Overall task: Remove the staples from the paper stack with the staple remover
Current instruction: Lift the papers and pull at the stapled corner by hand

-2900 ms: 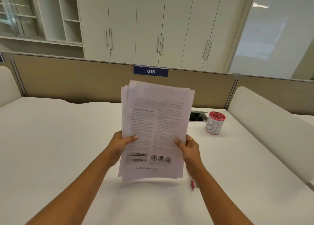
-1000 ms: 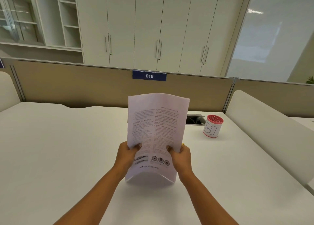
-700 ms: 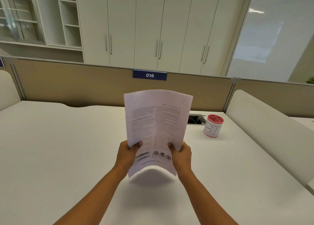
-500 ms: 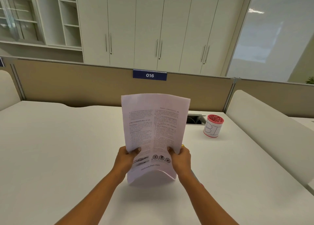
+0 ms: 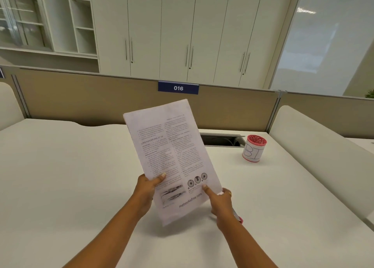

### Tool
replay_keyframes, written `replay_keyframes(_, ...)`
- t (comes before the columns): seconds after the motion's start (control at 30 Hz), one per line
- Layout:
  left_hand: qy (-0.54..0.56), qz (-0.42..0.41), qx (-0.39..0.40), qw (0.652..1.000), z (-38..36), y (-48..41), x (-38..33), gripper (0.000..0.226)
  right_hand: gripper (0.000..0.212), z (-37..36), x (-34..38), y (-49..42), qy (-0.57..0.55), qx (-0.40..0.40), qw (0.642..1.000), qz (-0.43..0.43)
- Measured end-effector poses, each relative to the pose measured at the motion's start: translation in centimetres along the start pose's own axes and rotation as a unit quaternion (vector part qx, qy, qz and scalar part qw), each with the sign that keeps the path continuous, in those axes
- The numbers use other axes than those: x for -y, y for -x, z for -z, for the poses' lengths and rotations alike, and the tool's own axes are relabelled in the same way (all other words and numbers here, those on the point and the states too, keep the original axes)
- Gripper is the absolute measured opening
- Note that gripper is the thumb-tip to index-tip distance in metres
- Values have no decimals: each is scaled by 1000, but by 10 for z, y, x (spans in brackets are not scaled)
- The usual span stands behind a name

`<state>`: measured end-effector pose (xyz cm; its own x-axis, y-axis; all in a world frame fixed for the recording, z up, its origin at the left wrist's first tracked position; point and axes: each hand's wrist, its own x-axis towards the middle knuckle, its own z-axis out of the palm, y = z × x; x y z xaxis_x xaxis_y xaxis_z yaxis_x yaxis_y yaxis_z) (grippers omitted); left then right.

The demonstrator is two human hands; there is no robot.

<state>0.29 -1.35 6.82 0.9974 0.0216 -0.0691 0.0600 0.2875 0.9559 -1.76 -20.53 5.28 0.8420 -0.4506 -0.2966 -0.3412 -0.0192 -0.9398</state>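
Both hands hold the paper stack (image 5: 172, 158) up over the white desk (image 5: 60, 176), its printed two-column page facing the camera. The left hand (image 5: 146, 189) pinches its left edge; the right hand (image 5: 219, 202) grips the lower right corner. It now tilts leftward, no longer upright. Beyond stands a red-rimmed cup (image 5: 254, 148).

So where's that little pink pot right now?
The pink pot stands on the white desk, to the right of the held paper stack, beside the open cable slot.
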Motion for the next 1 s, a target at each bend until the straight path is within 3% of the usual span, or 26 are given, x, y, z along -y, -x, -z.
replay_keyframes(0.07,19,3,-4,1000,-1,0,-1,19,70,-1,-6,2,-77,41,994,-59)
replay_keyframes(0.13,33,5,-10,999,-3,0,-1,19,43,-2,-10,5,-176,117,972,-100)
replay_keyframes(0.23,47,9,-17,999,-5,1,0,19,12,-7,-14,11,-237,162,953,-93)
replay_keyframes(0.43,34,17,-17,999,3,2,-5,20,16,-2,-12,9,-179,124,976,-20)
replay_keyframes(0.63,58,17,-121,991,41,-11,-27,29,27,21,-7,-10,-63,78,994,41)
replay_keyframes(0.8,38,85,-158,983,73,-14,-35,19,26,33,6,-21,34,44,994,89)
replay_keyframes(1.0,-62,181,-151,970,90,-7,-29,34,19,41,21,-36,44,29,995,89)
